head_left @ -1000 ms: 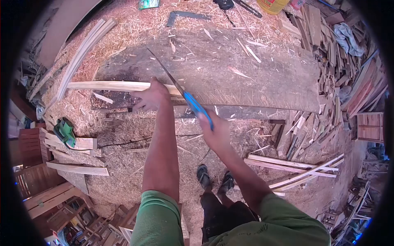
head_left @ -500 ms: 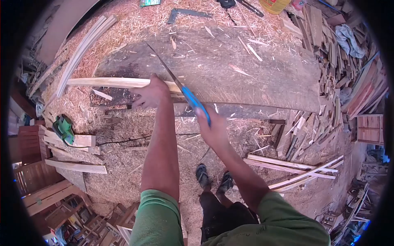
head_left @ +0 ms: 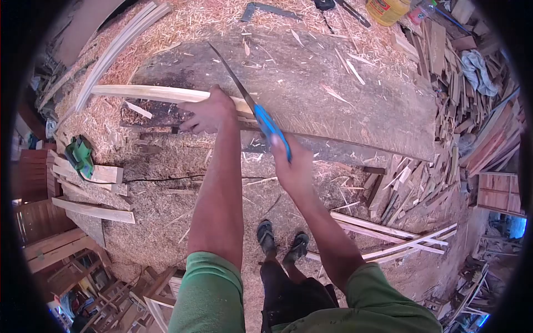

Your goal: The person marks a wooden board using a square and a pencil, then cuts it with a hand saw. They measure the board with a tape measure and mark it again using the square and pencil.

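A handsaw (head_left: 271, 129) with a blue handle lies slanted across the right end of a pale wooden strip (head_left: 145, 92), its dark blade reaching away over the worn bench board (head_left: 355, 105). My right hand (head_left: 292, 162) is closed around the saw's handle, slightly blurred. Just left of the blade, my left hand (head_left: 210, 112) grips the strip, thumb at the far side and fingers spread over the near side. The strip runs leftward beyond the board's end.
Long pale strips (head_left: 119, 47) lie at the upper left. A metal square (head_left: 272, 10) and a yellow container (head_left: 388, 11) rest in shavings beyond the board. A green power tool (head_left: 80, 156) sits on wood blocks at left. Offcuts (head_left: 402, 177) pile up at right.
The view has shifted slightly, showing more of the floor. Both hands keep their holds, and the saw remains across the strip at nearly the same spot.
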